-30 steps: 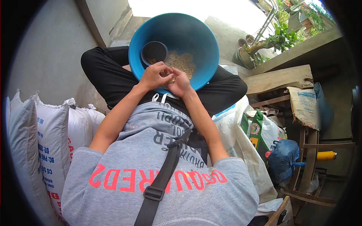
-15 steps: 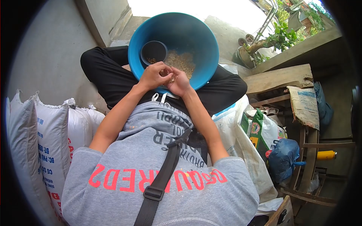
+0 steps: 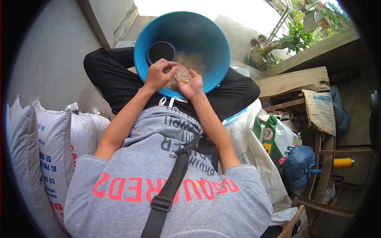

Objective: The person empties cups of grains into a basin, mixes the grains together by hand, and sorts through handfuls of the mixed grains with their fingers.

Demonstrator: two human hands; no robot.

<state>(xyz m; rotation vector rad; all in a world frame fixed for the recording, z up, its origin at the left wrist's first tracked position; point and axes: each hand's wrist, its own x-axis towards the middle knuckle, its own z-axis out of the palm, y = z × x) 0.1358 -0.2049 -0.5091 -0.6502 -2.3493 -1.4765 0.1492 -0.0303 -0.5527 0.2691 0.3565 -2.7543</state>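
Observation:
In the head view a wide blue plastic basin [image 3: 216,35] rests between my crossed legs. Pale tan flaky bits [image 3: 194,59] lie spread over its bottom, and their exact kind is not clear. A small dark round bowl [image 3: 160,51] stands inside the basin at the left. My right hand [image 3: 191,84] is palm up and cupped over the basin's near side, holding a small heap of the same bits. Just left of it, my left hand [image 3: 159,74] has thumb and fingertips brought together near that palm. Whatever it pinches, if anything, is too small to see.
Full white sacks [image 3: 55,146] stand at my left. To my right lie a white woven bag [image 3: 258,146], a dark blue plastic bag [image 3: 298,166] and a wooden rack [image 3: 327,162]. A potted plant [image 3: 258,59] is ahead on the right.
My right hand has opened outward, showing the heap on its palm. My left hand has risen slightly and drawn apart from it. The basin has shifted a little.

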